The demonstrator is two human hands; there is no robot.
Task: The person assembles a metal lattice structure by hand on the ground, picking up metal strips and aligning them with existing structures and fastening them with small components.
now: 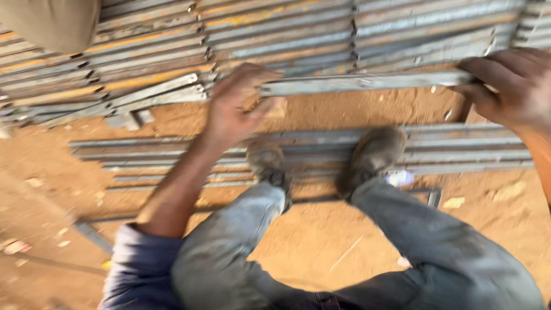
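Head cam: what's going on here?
A person crouches over a dirt floor, both feet on a row of grey steel bars lying flat. The left hand and right hand each grip one long steel bar, holding it level in front of a big stack of similar bars. The frame is motion-blurred, so finer detail cannot be told.

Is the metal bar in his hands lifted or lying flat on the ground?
Lifted: the metal bar is gripped by left hand and right hand.

A long grey steel angle bar (367,82) lay level above the dirt, gripped at both ends.
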